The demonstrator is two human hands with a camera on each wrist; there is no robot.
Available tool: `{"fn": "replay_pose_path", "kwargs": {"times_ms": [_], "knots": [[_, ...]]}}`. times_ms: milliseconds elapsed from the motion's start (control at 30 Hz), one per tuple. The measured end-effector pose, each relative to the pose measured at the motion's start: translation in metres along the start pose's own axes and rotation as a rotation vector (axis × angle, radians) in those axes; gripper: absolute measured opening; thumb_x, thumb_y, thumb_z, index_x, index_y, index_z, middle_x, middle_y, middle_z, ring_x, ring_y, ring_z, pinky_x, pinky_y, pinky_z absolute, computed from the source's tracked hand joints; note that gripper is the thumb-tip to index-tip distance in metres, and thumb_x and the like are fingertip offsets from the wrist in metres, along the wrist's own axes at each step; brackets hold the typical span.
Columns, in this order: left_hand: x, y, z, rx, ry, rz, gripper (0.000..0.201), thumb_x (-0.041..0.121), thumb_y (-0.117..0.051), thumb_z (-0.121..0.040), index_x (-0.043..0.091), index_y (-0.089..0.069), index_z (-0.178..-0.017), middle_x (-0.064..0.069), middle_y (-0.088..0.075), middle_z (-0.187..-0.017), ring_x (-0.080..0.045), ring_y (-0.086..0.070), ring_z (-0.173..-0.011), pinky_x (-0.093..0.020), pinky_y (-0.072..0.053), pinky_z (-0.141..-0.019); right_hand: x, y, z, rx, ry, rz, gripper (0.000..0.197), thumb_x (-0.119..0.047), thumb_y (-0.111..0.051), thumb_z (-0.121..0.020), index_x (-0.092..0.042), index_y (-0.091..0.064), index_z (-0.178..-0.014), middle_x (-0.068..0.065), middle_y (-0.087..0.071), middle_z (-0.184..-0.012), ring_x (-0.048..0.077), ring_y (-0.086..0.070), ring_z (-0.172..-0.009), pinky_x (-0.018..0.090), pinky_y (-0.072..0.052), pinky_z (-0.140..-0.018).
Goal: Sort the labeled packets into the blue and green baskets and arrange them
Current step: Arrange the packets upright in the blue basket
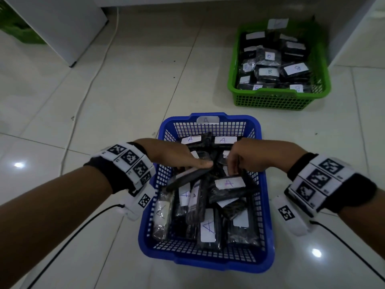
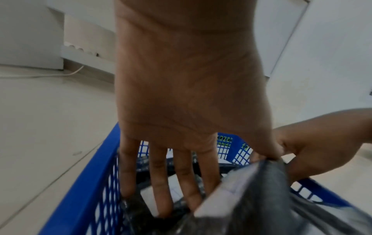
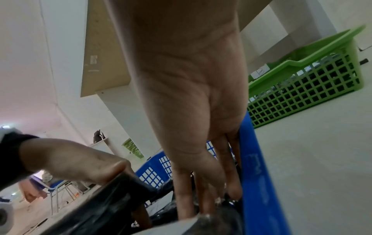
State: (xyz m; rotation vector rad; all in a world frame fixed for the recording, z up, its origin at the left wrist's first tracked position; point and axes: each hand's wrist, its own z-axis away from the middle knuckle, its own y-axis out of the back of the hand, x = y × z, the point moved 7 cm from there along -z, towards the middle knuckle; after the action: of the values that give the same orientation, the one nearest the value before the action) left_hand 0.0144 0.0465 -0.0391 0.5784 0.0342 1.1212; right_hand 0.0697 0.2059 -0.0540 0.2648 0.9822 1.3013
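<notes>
A blue basket (image 1: pixel 268 205) (image 2: pixel 90 174) (image 3: pixel 257 174) on the floor holds several dark packets with white "A" labels. My left hand (image 1: pixel 198 163) (image 2: pixel 191 95) reaches in from the left and pinches a tilted dark packet (image 1: pixel 187 177) (image 2: pixel 261 190), thumb on top, fingers straight beneath. My right hand (image 1: pixel 239 159) (image 3: pixel 191 95) comes in from the right, fingers curled down on the top edge of an A-labelled packet (image 1: pixel 229 190). At the far right, a green basket (image 1: pixel 270 101) (image 3: pixel 312 79) is full of "B" packets.
A white cable (image 1: pixel 89 80) runs across the tiled floor at the left. A white cabinet (image 1: pixel 62 28) stands at the back left with a green crate (image 1: pixel 14 21) beside it. White furniture rises behind the green basket. Black cables trail from both wrist units.
</notes>
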Motion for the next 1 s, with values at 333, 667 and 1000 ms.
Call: {"fn": "replay_pose_path", "kwargs": {"times_ms": [333,667,1000], "knots": [[0.043,0.031,-0.024,0.569,-0.190,-0.495,0.028,0.050,-0.057,-0.095,0.039,-0.073,-0.115,0.012,-0.072,-0.098,-0.014,-0.066,-0.092,-0.037,-0.057,-0.075,0.006,0.002,-0.014,0.203,0.017,0.215,0.041,0.002,-0.064,-0.083,-0.026,-0.069,-0.114,0.002,-0.057,-0.100,0.026,-0.063,-0.090,0.037,-0.055,-0.073],[0.074,0.017,-0.035,0.649,-0.080,-0.715,0.040,0.047,-0.073,-0.085,0.015,-0.065,-0.108,-0.003,-0.066,-0.100,-0.025,-0.068,-0.091,-0.036,-0.051,-0.070,0.006,-0.010,-0.009,0.144,0.017,0.177,0.065,-0.001,-0.057,-0.086,-0.041,-0.052,-0.137,0.001,-0.060,-0.119,0.024,-0.061,-0.101,0.036,-0.054,-0.078],[0.074,0.009,-0.040,0.646,-0.031,-0.642,0.030,0.038,-0.074,-0.085,0.015,-0.068,-0.103,-0.005,-0.069,-0.100,-0.026,-0.068,-0.093,-0.034,-0.046,-0.067,0.003,-0.016,-0.004,0.164,0.069,0.257,0.065,-0.005,-0.059,-0.088,-0.042,-0.047,-0.140,0.003,-0.055,-0.132,0.028,-0.055,-0.116,0.040,-0.050,-0.094]]}}
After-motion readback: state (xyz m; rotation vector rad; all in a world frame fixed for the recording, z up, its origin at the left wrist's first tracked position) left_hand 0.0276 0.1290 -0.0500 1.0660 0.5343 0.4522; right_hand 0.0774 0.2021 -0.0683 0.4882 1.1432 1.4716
